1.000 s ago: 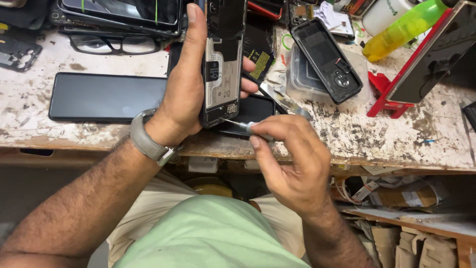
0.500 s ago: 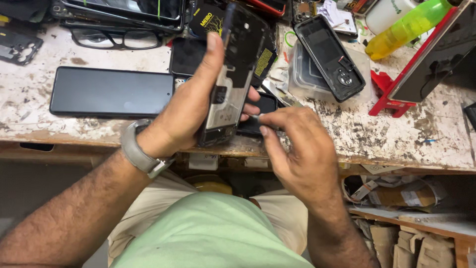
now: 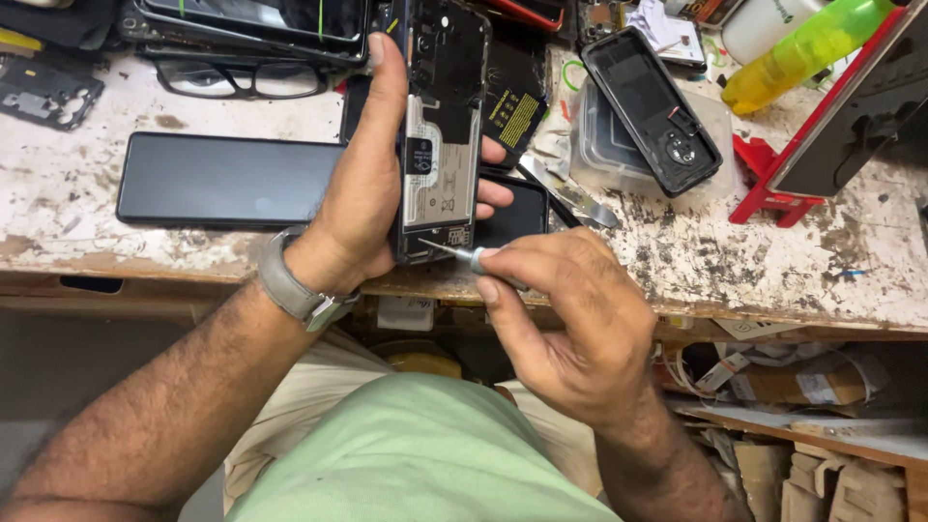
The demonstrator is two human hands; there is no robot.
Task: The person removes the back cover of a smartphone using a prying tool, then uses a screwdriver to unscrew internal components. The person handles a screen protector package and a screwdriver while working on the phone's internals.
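Observation:
My left hand (image 3: 365,184) grips an opened phone (image 3: 440,116) with its back cover off, held upright over the bench edge, thumb along its left side and fingers behind. Its black and silver inner parts face me. My right hand (image 3: 570,324) pinches a small screwdriver (image 3: 462,253) whose thin tip touches the phone's lower end. A grey watch sits on my left wrist.
On the worn white bench (image 3: 696,261) lie a dark phone screen (image 3: 222,179), black glasses (image 3: 237,79), a black back cover (image 3: 652,108) on a clear box, tweezers (image 3: 570,198), a yellow-green bottle (image 3: 802,48), and a red stand (image 3: 773,198) with a dark panel.
My left hand has turned the phone from tilted to upright again. My right hand has brought the screwdriver tip onto the phone's lower end.

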